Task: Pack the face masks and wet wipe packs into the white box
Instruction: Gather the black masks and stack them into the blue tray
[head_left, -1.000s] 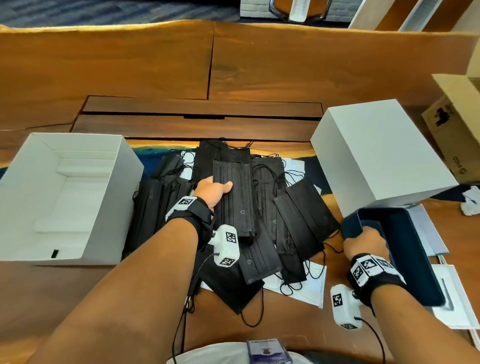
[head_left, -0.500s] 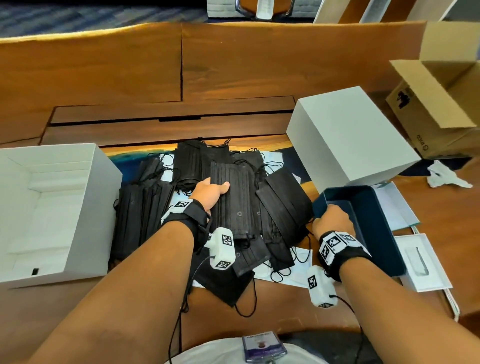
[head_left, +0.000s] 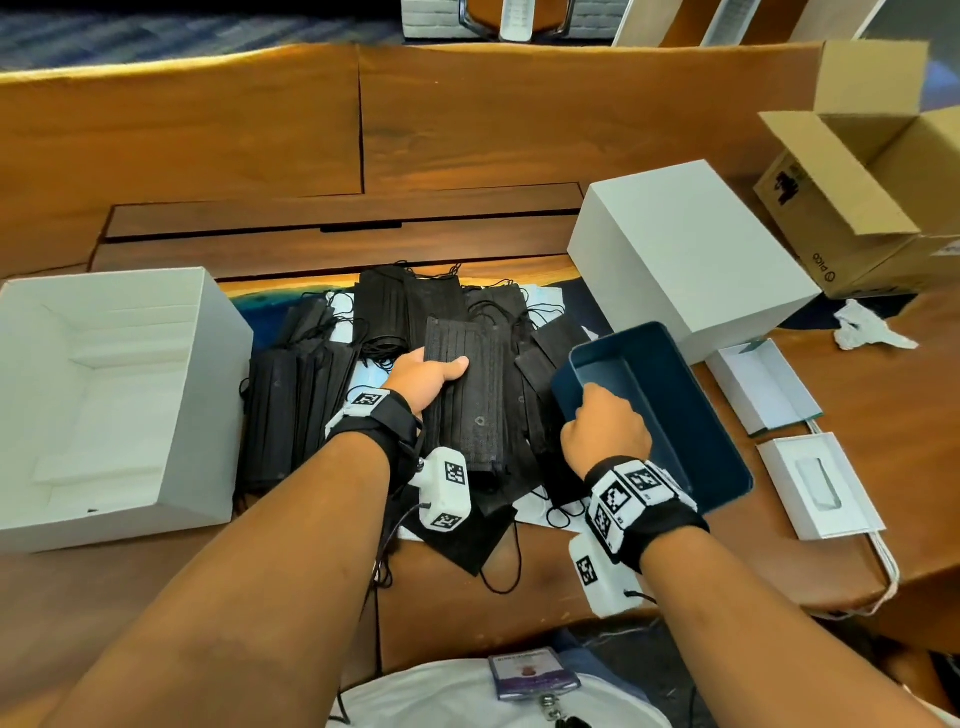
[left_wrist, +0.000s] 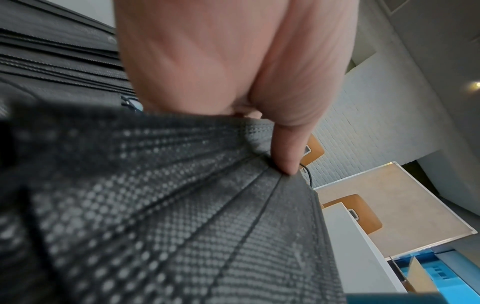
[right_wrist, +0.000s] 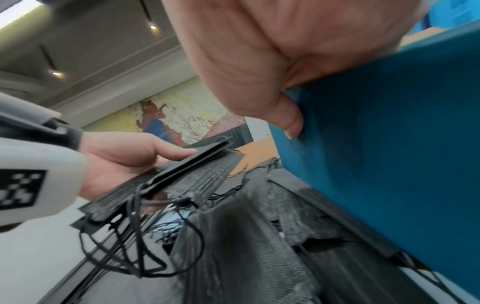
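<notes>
- Your left hand (head_left: 423, 376) grips a thin stack of black masks (head_left: 467, 395), with the thumb on top and the fingers under it, just above the pile of masks (head_left: 291, 410) on the wooden table (head_left: 208, 135).
- Your right hand (head_left: 605, 428) grips the near wall of the dark blue tray (head_left: 670, 410), thumb outside, and holds it tilted over the right edge of the pile; I see nothing in it.
- The open white box (head_left: 109, 400) stands to the left of the pile, and only its stepped white insert shows inside.
- The masks are pleated, with a dotted weave and thin black ear loops (right_wrist: 145, 242).
- A closed white box (head_left: 685, 260) and an open cardboard carton (head_left: 862, 171) stand at the right.
</notes>
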